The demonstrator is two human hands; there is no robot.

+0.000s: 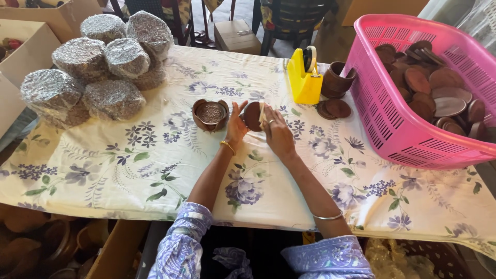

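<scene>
My left hand (236, 125) and my right hand (278, 133) meet at the middle of the table and hold a small round brown wooden piece (252, 115) between them. A pale strip, likely tape, lies over its right side under my right fingers. Just left of my left hand stands a brown wooden bowl (210, 114) with a patterned disc inside. A gold bangle rings my left wrist and a silver one my right forearm.
A yellow tape dispenser (304, 77) stands behind my hands, with a brown wooden cup (337, 79) and flat discs (334, 109) beside it. A pink basket (392, 124) of wooden pieces fills the right. Several bubble-wrapped bundles (98, 67) are piled at left. A floral cloth (129, 165) covers the table.
</scene>
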